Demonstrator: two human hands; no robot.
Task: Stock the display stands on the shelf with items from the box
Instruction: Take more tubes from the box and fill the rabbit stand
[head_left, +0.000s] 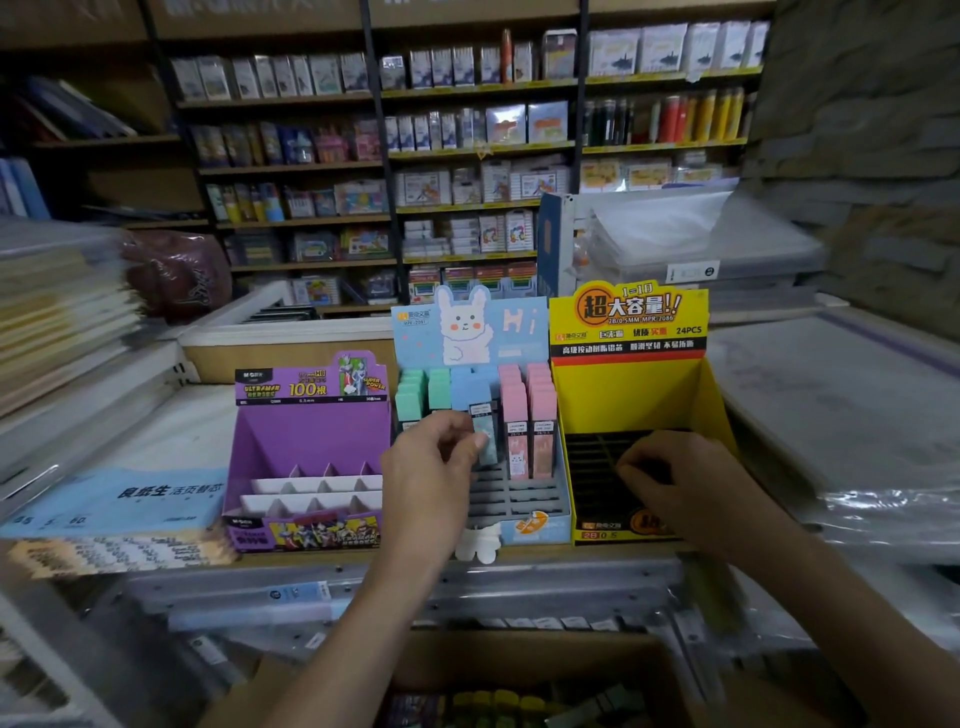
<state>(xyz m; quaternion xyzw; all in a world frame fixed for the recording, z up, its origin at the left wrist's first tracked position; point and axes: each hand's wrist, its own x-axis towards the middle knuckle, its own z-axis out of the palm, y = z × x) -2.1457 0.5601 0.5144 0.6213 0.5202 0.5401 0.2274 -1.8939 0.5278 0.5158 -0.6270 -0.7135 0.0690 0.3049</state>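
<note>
Left hand (434, 467) pinches one blue case (485, 441) between thumb and fingers at frame centre, over the blue column of the bunny stand (467, 322). Keep it upright, line it up with the free slot in front of the filled row, push straight down. Don't clip the pink cases (527, 447) just beside it.

Right hand (675, 475) is curled over the dark slots of the yellow stand (634, 387), centre right — can't tell if it holds anything.

Counts: 3 stands, and the purple stand (306, 434) at centre left shows no stock. Bunny stand has 6 columns — 2 green, 2 blue, 2 pink. 1 box (519, 657) at the bottom edge.
</note>
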